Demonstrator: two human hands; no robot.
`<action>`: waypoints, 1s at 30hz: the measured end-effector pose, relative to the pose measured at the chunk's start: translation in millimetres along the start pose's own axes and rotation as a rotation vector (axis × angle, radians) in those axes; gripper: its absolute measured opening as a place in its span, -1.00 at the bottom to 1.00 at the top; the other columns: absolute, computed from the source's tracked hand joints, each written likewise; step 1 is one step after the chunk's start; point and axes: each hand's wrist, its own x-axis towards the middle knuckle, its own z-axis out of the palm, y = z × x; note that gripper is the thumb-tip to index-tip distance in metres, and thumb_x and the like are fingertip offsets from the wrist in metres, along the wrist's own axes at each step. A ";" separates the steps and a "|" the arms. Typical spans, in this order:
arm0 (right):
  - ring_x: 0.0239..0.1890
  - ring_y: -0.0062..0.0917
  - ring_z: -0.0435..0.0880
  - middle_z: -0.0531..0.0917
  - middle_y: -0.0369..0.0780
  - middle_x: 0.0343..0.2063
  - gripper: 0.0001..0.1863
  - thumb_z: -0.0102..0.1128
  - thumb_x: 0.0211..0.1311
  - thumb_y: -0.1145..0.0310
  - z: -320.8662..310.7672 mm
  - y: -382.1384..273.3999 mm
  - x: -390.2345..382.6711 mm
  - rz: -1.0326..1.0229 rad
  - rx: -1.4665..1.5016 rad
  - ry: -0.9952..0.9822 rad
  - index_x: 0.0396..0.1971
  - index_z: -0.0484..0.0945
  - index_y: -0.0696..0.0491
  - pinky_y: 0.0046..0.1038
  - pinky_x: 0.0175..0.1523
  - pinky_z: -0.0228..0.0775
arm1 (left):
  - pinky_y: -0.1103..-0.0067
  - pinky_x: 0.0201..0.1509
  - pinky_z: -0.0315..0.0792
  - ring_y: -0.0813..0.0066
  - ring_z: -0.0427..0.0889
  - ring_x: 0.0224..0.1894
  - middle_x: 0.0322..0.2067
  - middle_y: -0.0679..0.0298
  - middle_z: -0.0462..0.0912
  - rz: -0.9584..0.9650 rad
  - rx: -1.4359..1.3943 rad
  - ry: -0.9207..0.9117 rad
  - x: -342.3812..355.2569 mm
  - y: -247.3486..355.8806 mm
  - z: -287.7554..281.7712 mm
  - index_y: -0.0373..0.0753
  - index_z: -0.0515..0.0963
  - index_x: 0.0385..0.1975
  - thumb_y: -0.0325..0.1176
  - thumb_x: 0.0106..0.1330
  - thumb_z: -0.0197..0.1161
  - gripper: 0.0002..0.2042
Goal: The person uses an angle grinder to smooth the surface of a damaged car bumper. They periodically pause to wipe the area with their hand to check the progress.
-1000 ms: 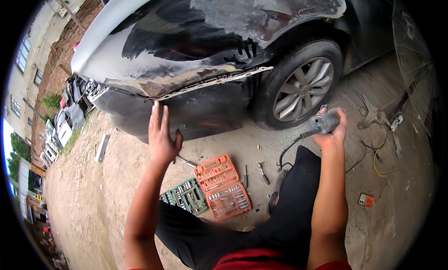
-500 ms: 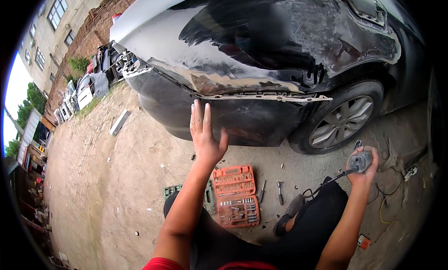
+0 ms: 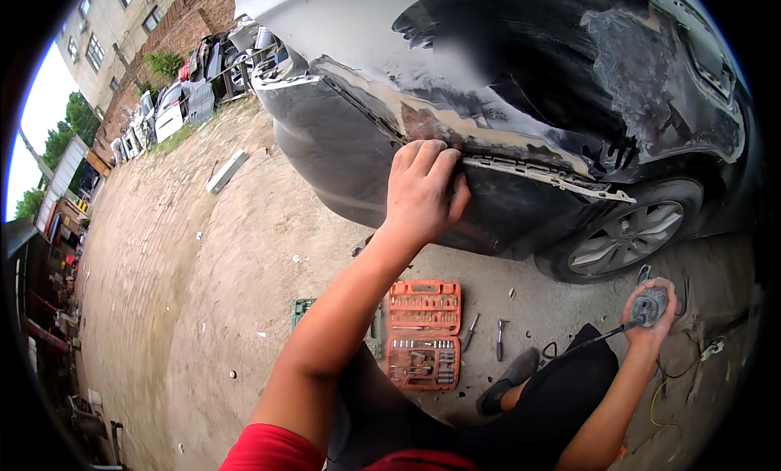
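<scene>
The left hand lies on the car body panel, fingers curled over the sanded seam above the loose trim strip, gripping nothing. The right hand is closed around a corded power tool, held low near the wheel. Step in hand appears to be surface inspection by touch. An orange socket set lies open on the ground.
</scene>
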 end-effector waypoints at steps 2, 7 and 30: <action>-0.15 -0.45 0.84 0.80 -0.24 -0.19 -0.64 0.50 0.33 0.10 1.5 4.4 -0.7 0.030 0.009 -0.014 -0.09 0.67 0.05 -0.38 0.04 0.78 | 0.18 0.30 0.48 0.01 0.63 0.12 0.00 0.12 0.66 0.021 -0.030 0.004 0.1 -3.0 -2.1 -0.26 0.67 0.03 -0.42 0.11 0.47 -0.58; -0.15 -0.45 0.83 0.80 -0.23 -0.20 -0.60 0.51 0.32 0.07 12.3 16.7 -5.6 0.122 0.120 0.095 -0.06 0.66 0.05 -0.39 0.03 0.77 | 0.21 0.23 0.56 0.03 0.68 0.03 -0.08 0.13 0.69 0.070 -0.067 -0.016 0.5 -1.9 -17.3 -0.29 0.69 0.02 -0.49 0.10 0.45 -0.59; 0.08 -0.43 0.81 0.86 -0.36 0.03 -0.59 0.39 0.34 -0.07 -49.2 -46.0 21.1 -0.109 0.104 0.344 0.01 0.78 -0.13 -0.25 0.28 0.59 | 0.14 0.59 0.34 -0.18 0.43 0.49 0.45 -0.13 0.44 -0.048 -0.004 -0.112 -12.2 17.1 -39.7 -0.36 0.42 0.49 -0.31 0.29 0.43 -0.27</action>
